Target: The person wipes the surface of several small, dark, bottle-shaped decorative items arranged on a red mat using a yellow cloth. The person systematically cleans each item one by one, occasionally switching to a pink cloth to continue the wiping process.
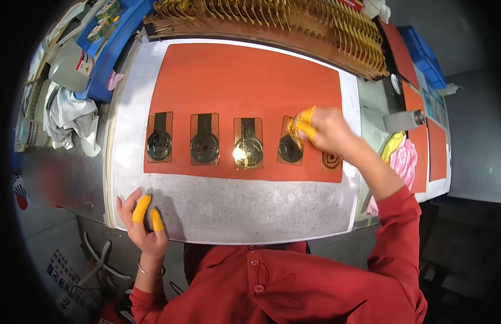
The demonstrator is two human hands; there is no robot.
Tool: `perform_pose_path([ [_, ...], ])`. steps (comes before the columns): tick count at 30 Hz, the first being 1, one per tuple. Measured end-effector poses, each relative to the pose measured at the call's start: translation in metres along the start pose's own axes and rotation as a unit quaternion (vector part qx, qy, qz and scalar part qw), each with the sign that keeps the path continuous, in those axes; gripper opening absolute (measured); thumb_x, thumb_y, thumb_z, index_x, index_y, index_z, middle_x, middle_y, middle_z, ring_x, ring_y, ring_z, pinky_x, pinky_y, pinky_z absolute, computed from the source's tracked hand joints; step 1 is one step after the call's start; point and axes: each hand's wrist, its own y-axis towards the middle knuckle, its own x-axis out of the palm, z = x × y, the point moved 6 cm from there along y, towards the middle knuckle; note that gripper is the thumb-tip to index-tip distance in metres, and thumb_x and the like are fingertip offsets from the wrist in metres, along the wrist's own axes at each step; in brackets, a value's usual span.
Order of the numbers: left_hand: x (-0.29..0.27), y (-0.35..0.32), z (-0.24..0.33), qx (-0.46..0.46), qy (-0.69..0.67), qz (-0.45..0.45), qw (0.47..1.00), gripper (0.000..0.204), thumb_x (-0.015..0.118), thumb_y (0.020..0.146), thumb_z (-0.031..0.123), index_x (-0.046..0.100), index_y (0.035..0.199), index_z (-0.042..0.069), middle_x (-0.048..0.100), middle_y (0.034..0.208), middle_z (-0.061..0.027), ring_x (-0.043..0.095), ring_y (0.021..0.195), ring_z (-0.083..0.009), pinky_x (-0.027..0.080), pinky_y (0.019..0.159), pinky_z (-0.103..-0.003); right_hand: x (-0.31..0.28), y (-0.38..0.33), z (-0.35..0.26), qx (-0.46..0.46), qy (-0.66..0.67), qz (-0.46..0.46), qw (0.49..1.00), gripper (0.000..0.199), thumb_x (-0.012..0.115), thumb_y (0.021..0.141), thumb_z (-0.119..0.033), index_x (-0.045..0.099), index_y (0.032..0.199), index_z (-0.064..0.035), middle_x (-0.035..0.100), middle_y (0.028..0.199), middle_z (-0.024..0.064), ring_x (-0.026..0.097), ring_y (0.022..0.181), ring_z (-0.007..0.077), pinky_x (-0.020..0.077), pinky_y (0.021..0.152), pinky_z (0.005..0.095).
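Observation:
My right hand (pixel 329 129), with yellow finger cots on its fingertips, pinches a small, thin gold metal piece (pixel 295 131). It is held over the upper right of a thin rectangular etched metal plate (pixel 290 154) with a dark round design. Three similar plates lie in a row to the left: one at the far left (pixel 160 137), a second plate (pixel 205 139) and a shiny third plate (pixel 248 143). A further plate (pixel 331 160) lies partly under my right wrist. My left hand (pixel 144 221), also with yellow finger cots, hovers by the table's front left edge, fingers apart and holding nothing.
The plates lie on an orange mat (pixel 234 75) on a grey metal tabletop (pixel 245 208). Behind stands a brown rack (pixel 283 46) of gold pieces. On the right are a bottle (pixel 404 121) and pink cloth (pixel 404 162); on the left, a blue tray (pixel 102 75) and white cloth (pixel 72 116).

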Motion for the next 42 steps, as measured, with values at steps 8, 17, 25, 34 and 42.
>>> perform_pose_path([
  [8,0.002,-0.004,-0.005,-0.001,-0.002,-0.018,1.000,0.030,0.054,0.079,0.006,0.056,0.108,0.000,0.055,0.116,-0.0194,0.053,0.108,-0.0347,0.019,0.106,-0.057,0.004,0.009,0.004,0.062,-0.005,-0.020,0.998,0.006,0.063,0.078,-0.010,0.063,0.080,-0.0043,0.062,0.070,0.0106,0.060,0.062,0.0275,0.0481,0.056,0.0356],
  [17,0.002,-0.001,-0.006,0.003,-0.005,-0.037,0.999,0.029,0.052,0.080,0.005,0.055,0.108,-0.002,0.054,0.118,-0.0202,0.052,0.110,-0.0346,0.018,0.108,-0.056,0.003,0.006,-0.002,0.094,-0.040,0.012,0.995,0.005,0.064,0.077,-0.008,0.064,0.080,-0.0036,0.062,0.068,0.0108,0.061,0.062,0.0276,0.0489,0.054,0.0344],
  [25,0.000,-0.006,-0.005,0.006,-0.012,-0.038,0.999,0.027,0.051,0.082,0.004,0.055,0.108,-0.002,0.054,0.119,-0.0200,0.052,0.110,-0.0343,0.018,0.108,-0.055,0.009,-0.001,-0.001,0.111,-0.025,0.001,0.994,0.003,0.062,0.078,-0.005,0.064,0.079,-0.0040,0.061,0.066,0.0119,0.060,0.058,0.0258,0.0477,0.052,0.0338],
  [34,0.000,-0.003,-0.008,0.004,-0.026,-0.015,1.000,0.025,0.054,0.081,0.005,0.057,0.105,-0.001,0.055,0.115,-0.0192,0.053,0.108,-0.0344,0.019,0.106,-0.057,0.007,-0.009,-0.026,0.082,-0.040,-0.009,0.996,0.006,0.064,0.078,-0.007,0.063,0.082,-0.0022,0.062,0.071,0.0130,0.059,0.057,0.0278,0.0477,0.053,0.0345],
  [42,0.000,-0.008,0.026,0.045,-0.069,-0.063,0.995,0.025,0.053,0.081,0.005,0.057,0.105,-0.002,0.054,0.115,-0.0201,0.051,0.109,-0.0365,0.019,0.107,-0.057,-0.169,-0.099,0.039,0.429,0.053,0.205,0.878,0.019,0.066,0.082,-0.017,0.060,0.080,0.0015,0.058,0.063,0.0044,0.051,0.054,0.0122,0.0410,0.050,0.0266],
])
